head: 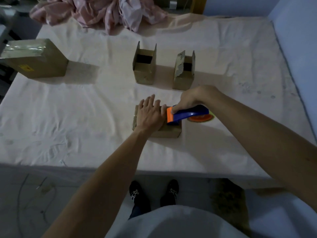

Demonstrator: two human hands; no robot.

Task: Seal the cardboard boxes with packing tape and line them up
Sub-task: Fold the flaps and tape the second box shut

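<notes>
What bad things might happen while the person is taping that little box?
1. The left hand lies flat on the small box, right beside the orange end of the tape dispenser. Its fingers might get scraped or stuck under tape.
2. The box sits on a wrinkled sheet, so it may slide when the right hand pulls, leaving crooked tape.
3. Two open boxes stand close behind; an arm could knock them over.

Home bedroom: sheeted mattress (85,117), crumpled pink bedding (103,12).
</notes>
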